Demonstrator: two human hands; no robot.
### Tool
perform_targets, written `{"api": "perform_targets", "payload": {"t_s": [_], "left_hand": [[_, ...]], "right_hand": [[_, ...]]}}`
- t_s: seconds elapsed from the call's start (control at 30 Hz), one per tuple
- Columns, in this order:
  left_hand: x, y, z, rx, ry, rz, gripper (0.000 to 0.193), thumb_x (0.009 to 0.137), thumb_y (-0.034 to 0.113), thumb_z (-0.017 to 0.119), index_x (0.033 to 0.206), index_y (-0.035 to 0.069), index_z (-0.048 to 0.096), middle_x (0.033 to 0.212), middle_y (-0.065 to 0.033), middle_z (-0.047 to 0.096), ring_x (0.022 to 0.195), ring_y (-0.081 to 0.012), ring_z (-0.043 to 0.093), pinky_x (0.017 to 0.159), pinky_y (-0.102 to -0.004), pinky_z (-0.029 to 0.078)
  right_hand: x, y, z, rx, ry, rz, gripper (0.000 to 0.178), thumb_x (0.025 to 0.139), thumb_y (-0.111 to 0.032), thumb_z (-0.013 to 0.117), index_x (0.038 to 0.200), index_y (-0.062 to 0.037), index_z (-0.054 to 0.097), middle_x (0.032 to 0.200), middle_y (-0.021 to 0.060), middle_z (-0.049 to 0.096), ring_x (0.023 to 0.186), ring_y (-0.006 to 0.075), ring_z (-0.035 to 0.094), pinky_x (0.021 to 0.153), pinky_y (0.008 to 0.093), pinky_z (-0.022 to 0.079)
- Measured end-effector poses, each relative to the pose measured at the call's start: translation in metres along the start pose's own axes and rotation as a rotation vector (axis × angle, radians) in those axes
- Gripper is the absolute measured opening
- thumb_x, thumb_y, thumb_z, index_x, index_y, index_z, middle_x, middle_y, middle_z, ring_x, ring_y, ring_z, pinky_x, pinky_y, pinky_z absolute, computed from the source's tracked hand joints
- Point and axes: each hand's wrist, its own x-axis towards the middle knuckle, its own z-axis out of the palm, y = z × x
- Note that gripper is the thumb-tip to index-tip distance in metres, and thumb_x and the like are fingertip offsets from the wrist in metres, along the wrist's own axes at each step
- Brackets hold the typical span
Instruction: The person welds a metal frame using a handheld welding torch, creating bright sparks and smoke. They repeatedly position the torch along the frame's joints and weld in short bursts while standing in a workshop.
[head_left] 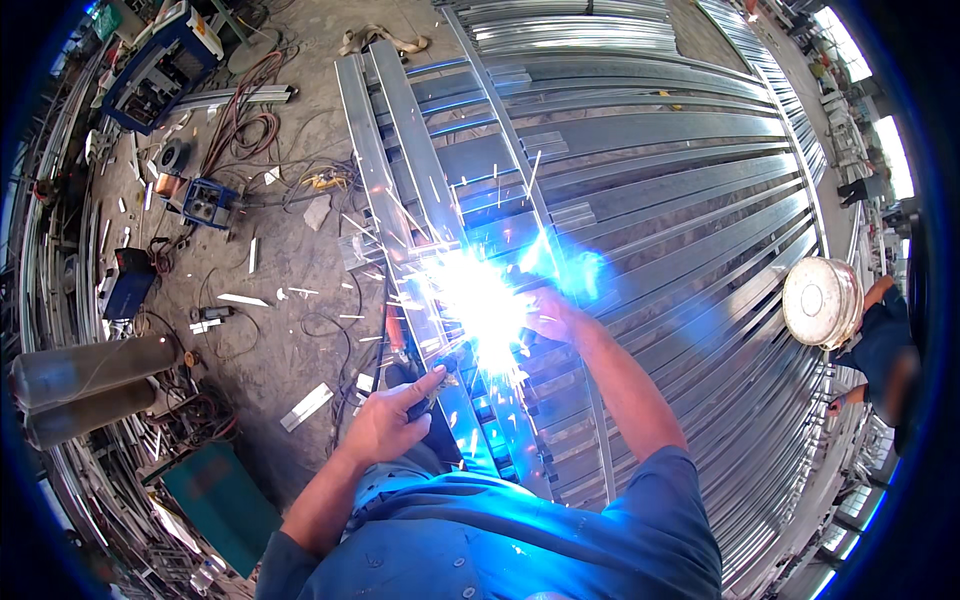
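Silver bars [415, 140] looked crazy shiny; left hand [385, 428] gripped a dark tool [422, 406], right hand [552, 316] reached forward, couldn't tell its grip.

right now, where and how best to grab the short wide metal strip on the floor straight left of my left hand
Probably grip the metal strip mid-length, across both long edges, from above: it's straight, elongated and uncovered.

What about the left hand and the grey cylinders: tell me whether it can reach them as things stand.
Probably not: the left hand is beside the metal frame, and the grey cylinders are at the far left, across littered floor.
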Motion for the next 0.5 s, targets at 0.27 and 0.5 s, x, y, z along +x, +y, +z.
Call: {"api": "perform_targets", "payload": {"t_s": [0.27,0.5], "left_hand": [[0.002,0.023,-0.003,0.206,-0.051,-0.031,0.076,0.087,0.010,0.065,0.158,0.030,0.045,0.105,-0.0123,0.069,0.086,-0.0342,0.070,0.077,-0.0437,0.057],[-0.001,0.016,-0.001,0.120,0.005,-0.026,0.076,0.086,0.009,0.069,0.156,0.029,0.050,0.107,-0.0122,0.072,0.082,-0.0333,0.071,0.073,-0.0419,0.057]], "right_hand": [[-0.015,-0.070,0.013,-0.060,0.032,0.231,0.030,0.102,-0.022,0.062,0.127,-0.0082,0.071,0.098,0.0056,0.075,0.068,0.0147,0.073,0.057,0.0291,0.054],[-0.017,-0.077,0.013,0.054,-0.006,0.260,0.040,0.102,-0.039,0.069,0.127,-0.0078,0.071,0.094,0.0025,0.073,0.066,0.0110,0.070,0.054,0.0232,0.051]]}}
